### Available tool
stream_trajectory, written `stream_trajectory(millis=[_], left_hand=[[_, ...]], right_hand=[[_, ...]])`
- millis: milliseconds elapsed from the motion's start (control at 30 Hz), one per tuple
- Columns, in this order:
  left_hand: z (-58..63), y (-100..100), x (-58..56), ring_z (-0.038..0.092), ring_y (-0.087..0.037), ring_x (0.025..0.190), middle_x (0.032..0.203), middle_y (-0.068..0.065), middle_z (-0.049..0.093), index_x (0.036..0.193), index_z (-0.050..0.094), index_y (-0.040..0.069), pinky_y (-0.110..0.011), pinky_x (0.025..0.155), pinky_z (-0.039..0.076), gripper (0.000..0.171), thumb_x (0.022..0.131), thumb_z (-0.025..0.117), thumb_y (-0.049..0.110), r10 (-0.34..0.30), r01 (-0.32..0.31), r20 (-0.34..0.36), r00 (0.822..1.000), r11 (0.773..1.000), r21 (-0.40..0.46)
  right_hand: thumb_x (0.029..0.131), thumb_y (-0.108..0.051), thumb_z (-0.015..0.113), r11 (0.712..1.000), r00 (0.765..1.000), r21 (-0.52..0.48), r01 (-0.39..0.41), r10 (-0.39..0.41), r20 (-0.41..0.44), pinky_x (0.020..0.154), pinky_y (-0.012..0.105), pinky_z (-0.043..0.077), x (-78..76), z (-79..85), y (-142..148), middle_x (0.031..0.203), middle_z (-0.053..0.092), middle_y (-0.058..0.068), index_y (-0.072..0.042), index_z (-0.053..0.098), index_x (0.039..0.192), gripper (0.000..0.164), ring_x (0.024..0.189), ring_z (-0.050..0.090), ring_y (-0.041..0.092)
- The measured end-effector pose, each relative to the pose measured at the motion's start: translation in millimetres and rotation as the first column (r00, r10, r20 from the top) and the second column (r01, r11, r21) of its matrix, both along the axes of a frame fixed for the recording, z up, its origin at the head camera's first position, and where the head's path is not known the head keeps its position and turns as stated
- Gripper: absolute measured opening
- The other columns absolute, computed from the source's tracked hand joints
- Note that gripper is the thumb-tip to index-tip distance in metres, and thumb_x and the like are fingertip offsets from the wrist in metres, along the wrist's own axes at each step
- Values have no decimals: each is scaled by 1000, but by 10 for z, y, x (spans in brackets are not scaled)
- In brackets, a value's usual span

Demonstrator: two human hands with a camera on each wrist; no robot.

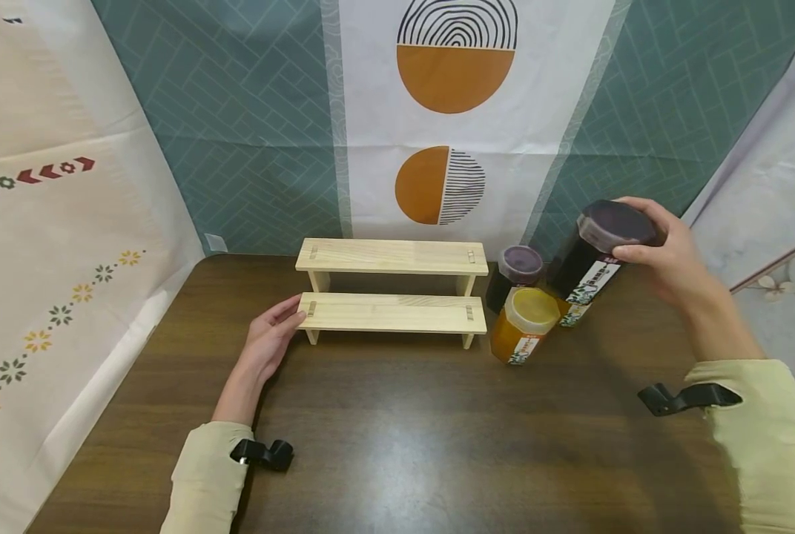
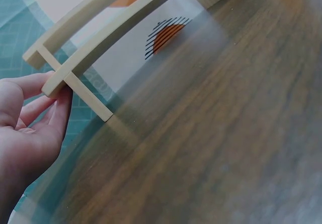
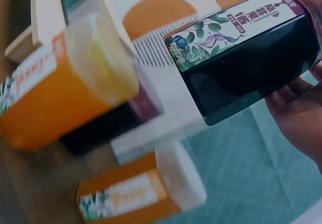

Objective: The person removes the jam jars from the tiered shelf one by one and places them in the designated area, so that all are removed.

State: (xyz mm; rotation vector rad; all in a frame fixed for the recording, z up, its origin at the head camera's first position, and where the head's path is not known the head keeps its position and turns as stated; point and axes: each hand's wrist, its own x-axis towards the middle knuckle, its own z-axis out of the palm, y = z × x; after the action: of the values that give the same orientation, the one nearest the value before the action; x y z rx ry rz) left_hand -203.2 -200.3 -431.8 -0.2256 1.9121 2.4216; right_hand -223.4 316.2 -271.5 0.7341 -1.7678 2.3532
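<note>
A two-step wooden rack [image 1: 392,311] stands on the table in the head view. My left hand [image 1: 268,337] pinches the left end of its lower shelf, thumb and fingers on either side of the plank [image 2: 115,38] in the left wrist view. At the right, my right hand [image 1: 681,259] grips a dark jar [image 1: 581,271] by its purple lid. That jar hangs tilted in the air, its label with leaves and dark fruit showing in the right wrist view. Below it, a second orange jar [image 3: 136,194] is mostly hidden in the head view.
An orange jar with a yellow lid [image 1: 524,326] stands beside the rack's right end. Behind it is a smaller-looking dark jar with a purple lid [image 1: 514,274]. Patterned cloth [image 1: 264,133] hangs along the table's back edge, with more cloth at both sides.
</note>
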Motion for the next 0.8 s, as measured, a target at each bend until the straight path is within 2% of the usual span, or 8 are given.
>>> stream_trajectory(millis=[167,367,667,800], left_hand=[[9,-17,7,50,-9,114,142,-19,38,145,34,-7,-17,96,41,53,97,56,1,1,-1,-1,1000,1000,12],[-8,-53,4,50,-9,113,139,-16,41,145,34,-8,-17,95,42,55,96,57,2,0,0,-13,1000,1000,12],[-32,-24,-25,50,-10,112,138,-16,40,145,34,-9,-17,94,42,53,97,56,1,-13,13,-23,1000,1000,10],[-36,-16,-25,50,-10,113,141,-18,39,144,34,-9,-18,95,42,53,97,55,0,-12,13,-30,999,1000,13]], right_hand=[[74,32,47,998,998,-9,-57,57,8,67,24,55,47,-160,245,102,63,16,8,58,120,54,86,63,19],[77,31,47,995,996,61,-84,81,48,68,23,54,117,-398,430,104,63,12,3,59,122,55,87,63,16],[79,30,48,978,994,199,-56,37,99,70,21,53,279,-856,614,112,61,5,-4,58,127,61,92,60,12],[78,31,50,974,992,213,-74,51,112,74,20,52,311,-1061,648,113,62,2,-7,57,128,63,95,60,10]])
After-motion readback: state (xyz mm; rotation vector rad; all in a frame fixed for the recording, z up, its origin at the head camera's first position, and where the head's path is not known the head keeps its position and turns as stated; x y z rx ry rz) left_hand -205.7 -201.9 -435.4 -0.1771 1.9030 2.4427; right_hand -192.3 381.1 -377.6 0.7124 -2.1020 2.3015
